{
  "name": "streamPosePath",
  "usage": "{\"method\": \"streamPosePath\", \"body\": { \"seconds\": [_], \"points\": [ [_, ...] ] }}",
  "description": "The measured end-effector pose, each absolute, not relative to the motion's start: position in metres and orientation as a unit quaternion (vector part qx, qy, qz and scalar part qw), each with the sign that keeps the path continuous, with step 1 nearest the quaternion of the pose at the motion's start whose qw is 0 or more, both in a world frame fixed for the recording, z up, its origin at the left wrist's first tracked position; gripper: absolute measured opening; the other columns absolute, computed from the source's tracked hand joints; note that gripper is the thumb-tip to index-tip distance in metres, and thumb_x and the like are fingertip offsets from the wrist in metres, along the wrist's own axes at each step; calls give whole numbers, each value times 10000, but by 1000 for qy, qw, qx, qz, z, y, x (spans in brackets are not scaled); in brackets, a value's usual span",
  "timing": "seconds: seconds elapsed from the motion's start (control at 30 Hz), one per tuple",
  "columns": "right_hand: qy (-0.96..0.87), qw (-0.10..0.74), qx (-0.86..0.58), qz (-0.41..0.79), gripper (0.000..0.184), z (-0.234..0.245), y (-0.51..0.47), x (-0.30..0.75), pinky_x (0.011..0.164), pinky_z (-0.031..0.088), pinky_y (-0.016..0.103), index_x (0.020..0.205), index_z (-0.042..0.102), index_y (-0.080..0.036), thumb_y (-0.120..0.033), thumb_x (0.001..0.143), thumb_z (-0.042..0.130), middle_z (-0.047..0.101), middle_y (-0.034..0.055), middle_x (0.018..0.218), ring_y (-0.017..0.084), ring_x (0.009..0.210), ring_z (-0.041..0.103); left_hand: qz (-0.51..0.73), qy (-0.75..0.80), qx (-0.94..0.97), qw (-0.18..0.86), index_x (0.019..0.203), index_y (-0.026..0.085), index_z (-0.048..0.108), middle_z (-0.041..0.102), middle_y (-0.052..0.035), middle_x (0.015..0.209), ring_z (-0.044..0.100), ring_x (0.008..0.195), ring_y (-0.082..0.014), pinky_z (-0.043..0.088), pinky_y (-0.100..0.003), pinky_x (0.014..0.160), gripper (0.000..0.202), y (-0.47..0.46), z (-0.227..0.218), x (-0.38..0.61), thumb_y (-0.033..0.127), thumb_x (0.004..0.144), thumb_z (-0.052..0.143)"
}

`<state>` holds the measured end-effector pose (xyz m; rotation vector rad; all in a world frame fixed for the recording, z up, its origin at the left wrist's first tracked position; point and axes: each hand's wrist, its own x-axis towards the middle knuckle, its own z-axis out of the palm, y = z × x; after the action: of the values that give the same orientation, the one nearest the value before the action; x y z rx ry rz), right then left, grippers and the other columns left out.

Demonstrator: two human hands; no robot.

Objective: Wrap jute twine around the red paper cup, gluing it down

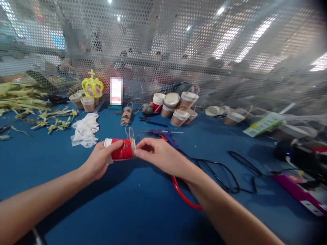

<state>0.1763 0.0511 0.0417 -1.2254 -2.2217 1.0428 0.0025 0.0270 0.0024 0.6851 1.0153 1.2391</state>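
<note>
1. Bright lights [220, 11] glare through the mesh [153, 20], streaking at upper right.
2. Soft shadow falls on the table [122, 211] beneath the left arm [51, 190].
3. The paper cup [124, 153] looks fairly sharp; the right edge is stretched and smeared.
4. The top-right corner darkens.

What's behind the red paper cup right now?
Farther back from the red paper cup, a bundle of twine lies on the blue table. Whatever sits directly behind the cup and the left hand holding it is covered, so I can't tell.
</note>
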Motion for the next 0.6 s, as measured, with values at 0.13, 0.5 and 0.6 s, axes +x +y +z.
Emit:
{"method": "streamPosePath", "body": {
  "seconds": [0.13, 0.5, 0.6],
  "points": [
    [-788, 188, -443, 384, 106, 38, 49, 170, 569, 391, 230, 740, 531, -173, -269, 720, 571, 570, -9, 692, 105, 616, 501, 542, 454, 309, 637, 736, 88, 671, 691, -44, 638, 598, 553, -117, 444, -204, 556, 205, 28, 1, 3, 256, 621, 695],
    [-743, 250, -442, 435, 126, 27, 36, 180, 521, 362, 211, 680, 480, -173, -252, 773, 513, 476, -33, 620, 86, 567, 420, 455, 391, 339, 725, 761, 95, 680, 689, -49, 647, 580, 524, -100, 407, -180, 510, 283, 29, -2, -1, 367, 695, 644],
    [-761, 258, -435, 406, 112, 26, 34, 183, 565, 383, 223, 683, 483, -181, -235, 777, 510, 495, -26, 650, 95, 601, 442, 403, 374, 289, 784, 819, 82, 676, 698, -84, 726, 610, 578, -133, 449, -218, 575, 330, 34, 1, -5, 390, 720, 611]
  ]
}}
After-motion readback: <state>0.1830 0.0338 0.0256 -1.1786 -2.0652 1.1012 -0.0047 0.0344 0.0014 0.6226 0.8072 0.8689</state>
